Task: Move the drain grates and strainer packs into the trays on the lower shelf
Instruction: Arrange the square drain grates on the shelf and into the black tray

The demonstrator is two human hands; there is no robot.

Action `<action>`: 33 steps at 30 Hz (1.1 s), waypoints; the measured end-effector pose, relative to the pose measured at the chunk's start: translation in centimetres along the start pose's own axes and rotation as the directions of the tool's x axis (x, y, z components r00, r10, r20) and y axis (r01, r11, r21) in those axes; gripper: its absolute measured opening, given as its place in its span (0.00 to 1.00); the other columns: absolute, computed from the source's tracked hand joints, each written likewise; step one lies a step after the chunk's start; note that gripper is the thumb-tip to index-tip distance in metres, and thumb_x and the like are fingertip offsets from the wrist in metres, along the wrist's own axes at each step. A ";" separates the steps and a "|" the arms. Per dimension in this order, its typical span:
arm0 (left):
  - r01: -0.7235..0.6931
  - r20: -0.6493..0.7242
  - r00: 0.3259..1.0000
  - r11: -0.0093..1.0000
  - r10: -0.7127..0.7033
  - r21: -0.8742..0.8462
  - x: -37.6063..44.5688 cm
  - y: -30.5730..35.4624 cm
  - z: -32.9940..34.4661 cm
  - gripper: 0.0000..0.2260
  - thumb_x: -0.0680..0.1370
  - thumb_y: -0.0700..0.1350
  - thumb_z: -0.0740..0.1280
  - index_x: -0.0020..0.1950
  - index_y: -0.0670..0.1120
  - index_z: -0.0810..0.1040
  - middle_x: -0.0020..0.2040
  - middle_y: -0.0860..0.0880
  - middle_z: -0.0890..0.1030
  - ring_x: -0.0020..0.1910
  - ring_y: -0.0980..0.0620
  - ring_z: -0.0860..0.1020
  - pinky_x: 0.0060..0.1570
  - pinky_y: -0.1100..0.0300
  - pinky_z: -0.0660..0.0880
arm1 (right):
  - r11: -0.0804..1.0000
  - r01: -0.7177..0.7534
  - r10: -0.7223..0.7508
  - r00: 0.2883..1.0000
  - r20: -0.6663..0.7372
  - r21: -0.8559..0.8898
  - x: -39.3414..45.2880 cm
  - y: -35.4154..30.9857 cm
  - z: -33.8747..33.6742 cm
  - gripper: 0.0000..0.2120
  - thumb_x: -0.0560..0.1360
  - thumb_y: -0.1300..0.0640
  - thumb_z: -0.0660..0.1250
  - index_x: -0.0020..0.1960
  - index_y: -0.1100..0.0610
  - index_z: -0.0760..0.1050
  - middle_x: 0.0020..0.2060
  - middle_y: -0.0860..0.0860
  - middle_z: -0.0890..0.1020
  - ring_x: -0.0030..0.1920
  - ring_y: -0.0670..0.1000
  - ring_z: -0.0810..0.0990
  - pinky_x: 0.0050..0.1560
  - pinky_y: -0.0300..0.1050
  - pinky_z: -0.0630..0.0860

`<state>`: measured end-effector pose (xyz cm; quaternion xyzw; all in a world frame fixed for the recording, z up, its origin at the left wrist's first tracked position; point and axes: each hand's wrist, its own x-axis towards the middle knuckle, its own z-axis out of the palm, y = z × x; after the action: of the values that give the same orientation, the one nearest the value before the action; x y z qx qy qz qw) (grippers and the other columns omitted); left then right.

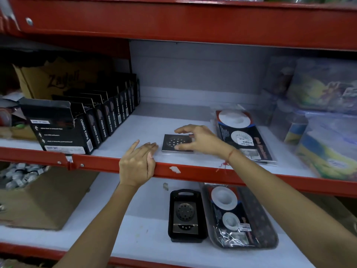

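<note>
One grate [177, 142] and strainer packs [243, 136] remained on upper shelf [135, 132]; lower trays [172, 213] already part-filled. Right hand [201, 140] spread wide over grate, not gripping; left hand [137, 165] rested flat on shelf edge.

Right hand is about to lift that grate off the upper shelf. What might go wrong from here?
The drain grate lies flat, and the right hand has only fingertips over it, so it may slip while being lifted. The strainer packs lie right beside it, and the wrist could drag them forward. The small black tray below already holds grates, so another may sit tilted.
</note>
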<state>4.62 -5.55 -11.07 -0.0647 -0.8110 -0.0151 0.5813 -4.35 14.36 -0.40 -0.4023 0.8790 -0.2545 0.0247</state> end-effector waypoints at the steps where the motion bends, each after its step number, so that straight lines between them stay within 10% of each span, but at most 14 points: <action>1: -0.005 -0.006 1.000 1.000 0.005 0.001 0.0 -0.1 0.1 0.18 0.78 0.39 0.54 0.51 0.40 0.85 0.50 0.46 0.86 0.50 0.48 0.84 0.62 0.50 0.75 | 0.996 -0.042 0.050 0.993 0.105 -0.078 1.1 0.4 0.0 0.36 0.68 0.42 0.73 0.72 0.50 0.66 0.71 0.51 0.69 0.71 0.51 0.66 0.72 0.48 0.63; 6: -0.016 -0.015 1.000 1.000 0.016 0.005 -0.2 -0.4 0.5 0.20 0.80 0.40 0.52 0.52 0.41 0.85 0.50 0.46 0.86 0.51 0.49 0.84 0.62 0.50 0.75 | 0.974 -0.131 0.190 0.918 0.348 -0.184 4.7 2.6 0.2 0.50 0.64 0.37 0.73 0.77 0.51 0.52 0.76 0.51 0.58 0.75 0.52 0.57 0.73 0.49 0.55; 12: -0.032 -0.022 0.999 0.999 0.033 0.016 -0.3 -0.5 0.6 0.21 0.80 0.41 0.52 0.52 0.41 0.85 0.50 0.46 0.86 0.51 0.49 0.84 0.62 0.50 0.75 | 0.990 -0.139 0.142 0.961 0.238 -0.026 3.9 3.2 0.5 0.52 0.60 0.39 0.78 0.76 0.51 0.56 0.65 0.52 0.74 0.64 0.52 0.73 0.68 0.44 0.68; 33: 0.035 0.146 0.988 0.999 -0.041 0.039 0.1 0.2 -1.1 0.20 0.80 0.41 0.53 0.47 0.40 0.85 0.46 0.46 0.87 0.47 0.49 0.85 0.63 0.51 0.74 | 0.988 0.056 -0.081 0.982 0.172 0.147 -13.4 -3.3 2.2 0.40 0.59 0.40 0.78 0.68 0.41 0.67 0.63 0.38 0.71 0.65 0.38 0.70 0.69 0.40 0.67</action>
<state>5.64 -5.46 -10.60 -0.0397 -0.8527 -0.0068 0.5208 7.50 21.30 -2.91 -0.4508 0.8386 -0.2802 0.1225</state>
